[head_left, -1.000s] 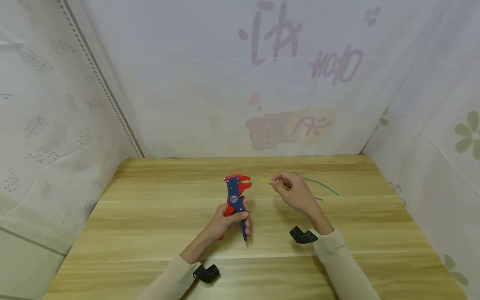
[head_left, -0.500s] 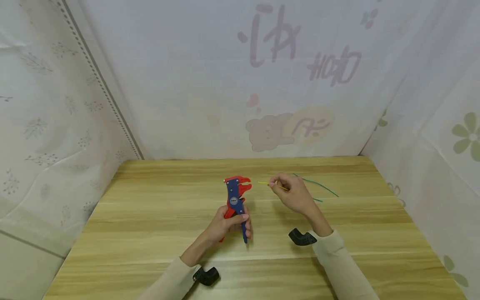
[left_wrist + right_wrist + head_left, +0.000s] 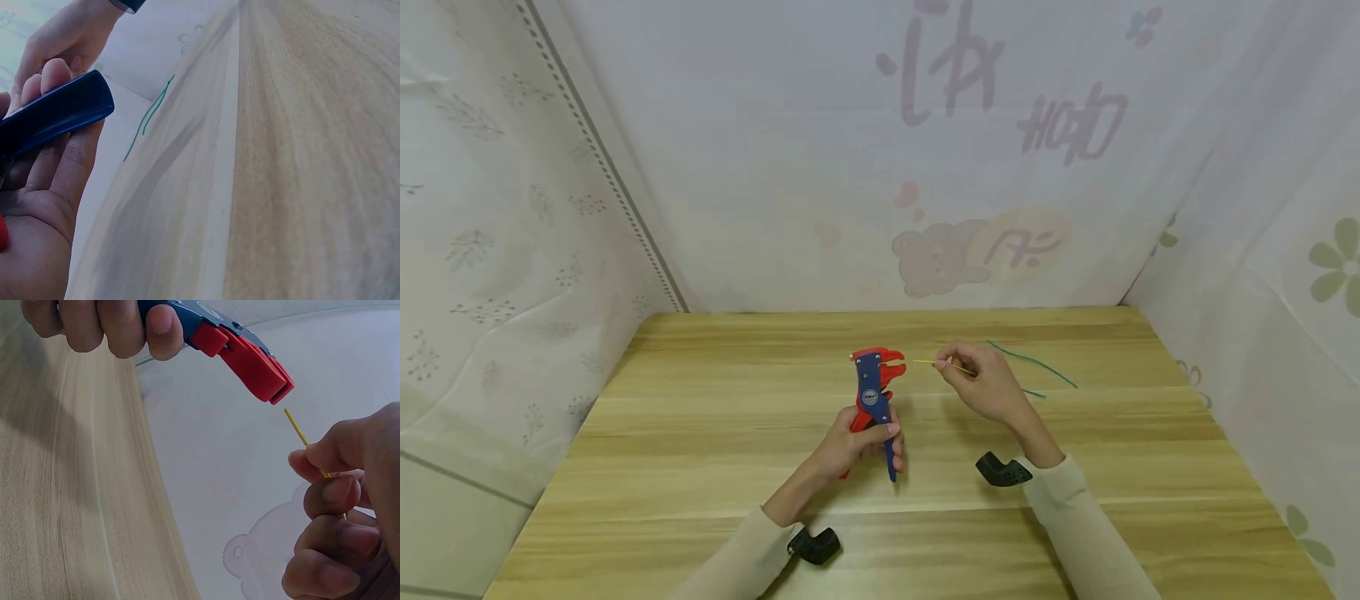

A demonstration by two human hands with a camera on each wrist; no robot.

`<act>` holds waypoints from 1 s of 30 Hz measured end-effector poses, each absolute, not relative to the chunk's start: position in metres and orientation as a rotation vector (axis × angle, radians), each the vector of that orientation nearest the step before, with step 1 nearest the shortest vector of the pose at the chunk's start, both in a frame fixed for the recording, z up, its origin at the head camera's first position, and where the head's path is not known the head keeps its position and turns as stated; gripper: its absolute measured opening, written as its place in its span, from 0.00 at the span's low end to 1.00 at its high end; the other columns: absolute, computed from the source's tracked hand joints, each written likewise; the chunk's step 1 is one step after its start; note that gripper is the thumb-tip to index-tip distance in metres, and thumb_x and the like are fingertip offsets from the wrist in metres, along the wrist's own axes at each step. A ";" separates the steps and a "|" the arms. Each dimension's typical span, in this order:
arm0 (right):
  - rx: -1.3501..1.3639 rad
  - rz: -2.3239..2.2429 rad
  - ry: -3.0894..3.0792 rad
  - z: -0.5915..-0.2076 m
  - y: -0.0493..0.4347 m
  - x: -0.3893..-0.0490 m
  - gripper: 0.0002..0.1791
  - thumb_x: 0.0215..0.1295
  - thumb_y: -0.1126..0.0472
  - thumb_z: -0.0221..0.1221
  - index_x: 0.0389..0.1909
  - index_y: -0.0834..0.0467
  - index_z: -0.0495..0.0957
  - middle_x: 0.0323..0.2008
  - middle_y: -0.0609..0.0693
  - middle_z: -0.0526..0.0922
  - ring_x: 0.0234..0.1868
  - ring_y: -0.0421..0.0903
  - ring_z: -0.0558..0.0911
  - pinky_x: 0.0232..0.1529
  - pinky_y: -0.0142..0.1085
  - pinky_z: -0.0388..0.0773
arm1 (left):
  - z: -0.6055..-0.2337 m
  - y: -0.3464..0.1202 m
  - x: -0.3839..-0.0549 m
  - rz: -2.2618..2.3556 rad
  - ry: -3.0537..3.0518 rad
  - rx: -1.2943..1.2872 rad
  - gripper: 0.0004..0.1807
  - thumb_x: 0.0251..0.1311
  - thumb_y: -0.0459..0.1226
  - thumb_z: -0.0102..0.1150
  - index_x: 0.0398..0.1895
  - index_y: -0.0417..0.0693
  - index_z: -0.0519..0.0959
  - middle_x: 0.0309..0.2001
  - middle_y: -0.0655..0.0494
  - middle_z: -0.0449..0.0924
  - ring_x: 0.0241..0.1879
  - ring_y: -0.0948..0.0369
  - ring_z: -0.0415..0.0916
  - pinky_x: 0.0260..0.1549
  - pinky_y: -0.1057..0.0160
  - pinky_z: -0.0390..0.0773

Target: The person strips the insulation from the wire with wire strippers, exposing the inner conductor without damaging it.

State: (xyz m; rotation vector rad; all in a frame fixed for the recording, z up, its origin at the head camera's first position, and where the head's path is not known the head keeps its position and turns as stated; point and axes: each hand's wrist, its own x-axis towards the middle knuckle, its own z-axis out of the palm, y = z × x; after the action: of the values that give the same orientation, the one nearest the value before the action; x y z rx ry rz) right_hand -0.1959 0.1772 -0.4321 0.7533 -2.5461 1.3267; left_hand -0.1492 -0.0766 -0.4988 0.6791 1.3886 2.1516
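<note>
While left hand [image 3: 841, 446] is gripping pliers [image 3: 868, 375] | right hand [image 3: 990, 387] is pinching wire [image 3: 296, 427] | probably needing straight aim at jaws

On the pale backdrop [image 3: 760, 167], large mauve characters [image 3: 958, 62] could not be made out; lower and to their right, a slanted row of lettering [image 3: 1067, 127] showed shapes like "H" and "O", the rest unclear. Dark strokes [image 3: 1024, 250] beside the printed bear [image 3: 934, 260] were unreadable. The round badge [image 3: 870, 397] on the red-and-blue pliers [image 3: 867, 373] bore lettering too small to read.
</note>
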 end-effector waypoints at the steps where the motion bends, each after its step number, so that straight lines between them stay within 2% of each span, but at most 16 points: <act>1: 0.756 1.331 -2.545 -0.432 0.177 -0.196 0.04 0.73 0.60 0.62 0.39 0.52 0.85 0.15 0.42 0.64 0.15 0.34 0.56 0.18 0.29 0.55 | -0.499 -0.076 -0.149 2.151 1.391 0.678 0.15 0.74 0.33 0.54 0.48 0.25 0.66 0.32 0.53 0.84 0.32 0.58 0.88 0.39 0.54 0.89; 9: 0.777 1.324 -2.536 -0.432 0.176 -0.193 0.04 0.73 0.60 0.62 0.39 0.51 0.85 0.14 0.40 0.63 0.15 0.33 0.56 0.17 0.28 0.56 | -0.499 -0.076 -0.146 2.134 1.413 0.665 0.15 0.75 0.35 0.55 0.48 0.27 0.67 0.32 0.54 0.84 0.31 0.59 0.88 0.39 0.54 0.89; 15: 0.797 1.316 -2.528 -0.434 0.174 -0.193 0.04 0.73 0.59 0.62 0.39 0.53 0.85 0.14 0.39 0.62 0.14 0.32 0.55 0.16 0.28 0.55 | -0.499 -0.075 -0.146 2.130 1.407 0.685 0.15 0.75 0.34 0.53 0.47 0.25 0.66 0.31 0.55 0.84 0.30 0.59 0.87 0.37 0.55 0.89; 20: 0.812 1.307 -2.513 -0.433 0.173 -0.193 0.04 0.73 0.59 0.62 0.39 0.51 0.85 0.14 0.39 0.61 0.14 0.32 0.55 0.16 0.28 0.55 | -0.498 -0.075 -0.147 2.126 1.403 0.707 0.12 0.75 0.33 0.53 0.46 0.29 0.68 0.31 0.55 0.83 0.30 0.59 0.87 0.37 0.55 0.89; 24: 0.821 1.315 -2.510 -0.432 0.172 -0.193 0.04 0.72 0.59 0.62 0.39 0.54 0.85 0.14 0.40 0.61 0.14 0.32 0.55 0.16 0.28 0.55 | -0.498 -0.074 -0.148 2.124 1.404 0.721 0.13 0.75 0.33 0.52 0.46 0.27 0.67 0.30 0.54 0.83 0.30 0.59 0.87 0.37 0.56 0.89; 30: 0.824 1.326 -2.531 -0.430 0.171 -0.191 0.03 0.73 0.59 0.62 0.39 0.51 0.85 0.15 0.39 0.62 0.14 0.32 0.55 0.16 0.28 0.55 | -0.497 -0.073 -0.145 2.121 1.418 0.702 0.09 0.75 0.34 0.53 0.46 0.33 0.70 0.30 0.54 0.84 0.29 0.59 0.87 0.36 0.56 0.89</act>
State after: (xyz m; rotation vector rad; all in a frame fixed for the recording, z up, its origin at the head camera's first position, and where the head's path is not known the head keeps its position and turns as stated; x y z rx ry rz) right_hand -0.1913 0.1713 -0.4296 0.8239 -2.5307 1.3255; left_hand -0.1453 -0.0734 -0.4968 0.7023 1.4183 2.1207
